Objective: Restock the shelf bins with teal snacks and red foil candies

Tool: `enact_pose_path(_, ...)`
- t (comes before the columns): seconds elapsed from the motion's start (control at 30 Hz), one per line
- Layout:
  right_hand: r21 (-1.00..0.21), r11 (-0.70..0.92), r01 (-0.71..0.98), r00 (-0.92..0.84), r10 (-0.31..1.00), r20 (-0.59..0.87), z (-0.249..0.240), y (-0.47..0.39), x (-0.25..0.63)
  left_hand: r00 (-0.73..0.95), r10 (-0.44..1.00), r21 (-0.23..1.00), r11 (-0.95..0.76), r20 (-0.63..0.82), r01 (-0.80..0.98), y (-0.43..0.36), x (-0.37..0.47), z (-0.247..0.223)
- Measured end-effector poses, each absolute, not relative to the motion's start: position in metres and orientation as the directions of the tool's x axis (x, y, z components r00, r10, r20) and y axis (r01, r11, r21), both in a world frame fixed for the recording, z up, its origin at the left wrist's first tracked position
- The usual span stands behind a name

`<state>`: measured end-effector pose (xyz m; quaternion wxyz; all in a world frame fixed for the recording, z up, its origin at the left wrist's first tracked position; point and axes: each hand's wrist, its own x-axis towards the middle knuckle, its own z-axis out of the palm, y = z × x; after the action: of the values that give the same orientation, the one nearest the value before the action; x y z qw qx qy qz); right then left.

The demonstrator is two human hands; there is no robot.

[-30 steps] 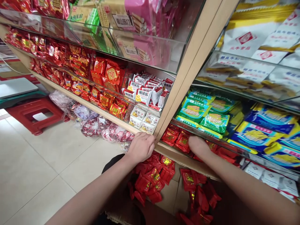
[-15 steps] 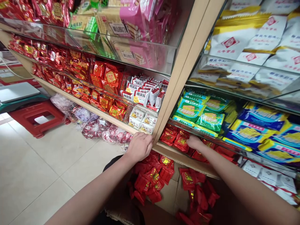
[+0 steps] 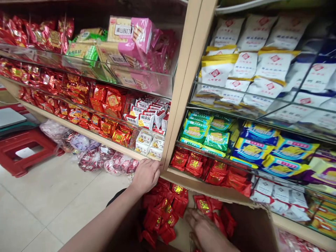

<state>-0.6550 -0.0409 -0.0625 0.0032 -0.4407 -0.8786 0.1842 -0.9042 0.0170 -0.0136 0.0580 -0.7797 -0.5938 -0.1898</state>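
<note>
My left hand (image 3: 147,175) is closed over the top edge of a cardboard box (image 3: 202,186), right beside the shelf upright. My right hand (image 3: 206,229) is down inside the box, slightly blurred, with its fingers apart and nothing visible in them. Small red packets with gold print lie in the box in two heaps: one heap (image 3: 161,217) left of my right hand, the other (image 3: 224,218) just beyond it and to its right. Similar red packets (image 3: 194,164) stand in the low shelf compartment above the box.
Green biscuit packs (image 3: 216,140) and blue-yellow packs (image 3: 253,150) fill the shelf above. White packets (image 3: 216,73) are higher up. White-red packets (image 3: 145,119) sit left of the wooden upright (image 3: 181,91). A red stool (image 3: 28,147) and bagged goods (image 3: 91,157) are on the floor at left.
My right hand has left the red packets in the low shelf compartment and come down into the box. My left hand stays at the box edge. The view has shifted.
</note>
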Motion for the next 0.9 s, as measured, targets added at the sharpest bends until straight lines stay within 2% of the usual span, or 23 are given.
enact_pose_path(0.03,-0.214,0.513,0.831,-0.555,0.780,-0.288,-0.083,-0.036,-0.655,0.223,0.904,0.133,-0.288,0.364,0.948,0.017,-0.905,-0.014)
enact_pose_path(0.1,0.047,0.409,0.911,-0.366,0.855,-0.368,-0.116,-0.023,-0.655,0.225,0.903,0.133,-0.291,0.367,0.948,0.015,-0.905,-0.014)
enact_pose_path(0.17,0.161,0.377,0.912,-0.297,0.879,-0.374,-0.134,-0.011,-0.653,0.228,0.899,0.130,-0.294,0.373,0.947,0.013,-0.905,-0.014)
enact_pose_path(0.3,0.156,0.394,0.906,-0.328,0.885,-0.331,-0.138,-0.005,-0.651,0.211,0.900,0.129,-0.278,0.382,0.952,0.010,-0.904,-0.015)
enact_pose_path(0.43,0.103,0.343,0.934,-0.301,0.907,-0.295,-0.128,-0.005,-0.653,0.201,0.901,0.145,-0.275,0.385,0.951,0.014,-0.905,-0.016)
enact_pose_path(0.5,0.045,0.301,0.952,-0.278,0.919,-0.281,-0.120,-0.005,-0.653,0.197,0.897,0.193,-0.291,0.395,0.937,0.016,-0.907,-0.016)
enact_pose_path(0.6,-0.068,0.243,0.968,-0.253,0.927,-0.278,-0.096,-0.011,-0.650,0.187,0.854,0.367,-0.394,0.486,0.843,0.007,-0.905,-0.012)
enact_pose_path(0.67,-0.357,0.194,0.914,-0.298,0.918,-0.262,-0.072,-0.021,-0.647,0.163,0.823,0.510,-0.478,0.544,0.715,-0.009,-0.896,-0.009)
enact_pose_path(0.7,-0.601,0.141,0.787,-0.343,0.909,-0.235,-0.058,-0.027,-0.645,0.147,0.827,0.583,-0.498,0.543,0.642,-0.019,-0.889,-0.008)
enact_pose_path(0.73,-0.817,0.054,0.575,-0.388,0.897,-0.214,-0.045,-0.033,-0.644,0.135,0.848,0.661,-0.490,0.513,0.568,-0.029,-0.880,-0.006)
enact_pose_path(0.77,-0.936,-0.052,0.348,-0.419,0.885,-0.204,-0.032,-0.039,-0.644,0.130,0.883,0.742,-0.451,0.451,0.496,-0.039,-0.870,-0.006)
enact_pose_path(0.83,-0.973,-0.229,0.020,-0.426,0.879,-0.216,-0.012,-0.049,-0.647,0.141,0.953,0.886,-0.301,0.268,0.353,-0.053,-0.851,-0.005)
enact_pose_path(0.9,-0.941,-0.313,-0.129,-0.384,0.891,-0.243,-0.001,-0.057,-0.652,0.181,0.981,0.971,-0.110,0.072,0.212,-0.059,-0.833,-0.007)
